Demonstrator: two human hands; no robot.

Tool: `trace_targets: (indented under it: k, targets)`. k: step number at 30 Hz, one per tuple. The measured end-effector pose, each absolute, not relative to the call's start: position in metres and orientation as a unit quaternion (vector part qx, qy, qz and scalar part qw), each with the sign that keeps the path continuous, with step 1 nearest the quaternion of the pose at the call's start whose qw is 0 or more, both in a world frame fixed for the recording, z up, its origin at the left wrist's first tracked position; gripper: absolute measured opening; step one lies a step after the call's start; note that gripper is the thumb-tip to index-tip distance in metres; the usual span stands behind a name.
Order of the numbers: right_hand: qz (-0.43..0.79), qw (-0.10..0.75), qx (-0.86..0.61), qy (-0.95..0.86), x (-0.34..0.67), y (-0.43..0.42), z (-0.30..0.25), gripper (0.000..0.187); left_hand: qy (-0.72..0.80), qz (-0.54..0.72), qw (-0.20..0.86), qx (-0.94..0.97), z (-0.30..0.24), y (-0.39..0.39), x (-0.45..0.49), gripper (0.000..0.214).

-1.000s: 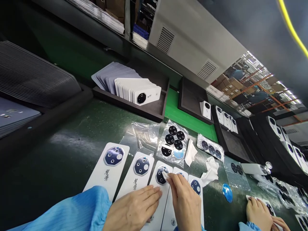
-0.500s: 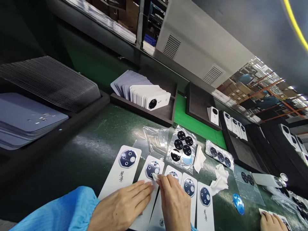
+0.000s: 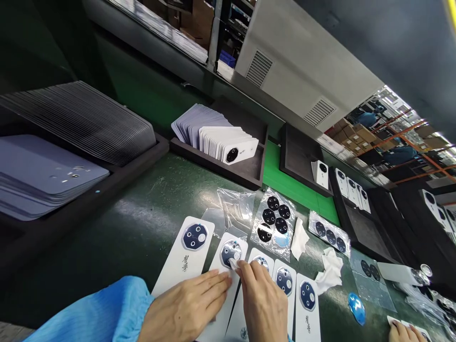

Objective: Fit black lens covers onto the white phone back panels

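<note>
My left hand (image 3: 188,304) lies flat, fingers together and stretched out, on the second white phone back panel (image 3: 215,267) in a row of several. My right hand (image 3: 265,299) pinches a small white cloth wipe (image 3: 233,263). The wipe touches the lower edge of the dark blue octagonal disc (image 3: 229,250) on that panel. To the left lies another white panel (image 3: 170,275) with a like disc (image 3: 194,236) and dark lettering. On the right, further panels, one of them a white panel (image 3: 308,327), lie side by side, partly covered by my right hand.
Beyond the panels are a clear bag of black discs (image 3: 273,218) and crumpled white cloths (image 3: 329,270). A dark tray (image 3: 213,156) of stacked panels stands behind; grey sheets (image 3: 46,161) fill the left tray. Another person's hand (image 3: 404,332) is at lower right, near a bottle (image 3: 399,273).
The whole view has shifted slightly, so things sit a little further right. My left hand stays on the panel and my right hand keeps the wipe on the disc.
</note>
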State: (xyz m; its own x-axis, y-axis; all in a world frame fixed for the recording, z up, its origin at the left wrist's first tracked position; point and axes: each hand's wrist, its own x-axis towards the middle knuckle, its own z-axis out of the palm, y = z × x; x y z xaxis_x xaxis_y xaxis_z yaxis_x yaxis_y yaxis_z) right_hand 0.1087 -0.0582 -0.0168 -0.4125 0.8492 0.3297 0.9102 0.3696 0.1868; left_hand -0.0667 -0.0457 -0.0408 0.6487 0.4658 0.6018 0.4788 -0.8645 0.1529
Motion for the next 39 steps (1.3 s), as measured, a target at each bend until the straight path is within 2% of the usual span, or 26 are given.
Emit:
trace_targets:
  k: [5,15,27,39]
  targets:
    - [-0.157,0.081,-0.537,-0.825,0.111,-0.059,-0.019,0.037,-0.264,-0.349,0.004,-0.899,-0.035,-0.043,-0.067,0.054]
    - [-0.153,0.082,-0.543,-0.821,0.113,-0.061,-0.022,0.035,-0.253,-0.342,-0.017,-0.905,-0.039,-0.045,-0.068,0.05]
    - [-0.178,0.139,-0.549,-0.805,0.1,-0.045,-0.014,0.041,-0.262,-0.352,-0.025,-0.898,-0.039,-0.043,-0.068,0.054]
    - [-0.187,0.099,-0.523,-0.826,0.094,-0.04,-0.011,0.052,-0.268,-0.361,-0.041,-0.892,-0.047,-0.046,-0.067,0.053]
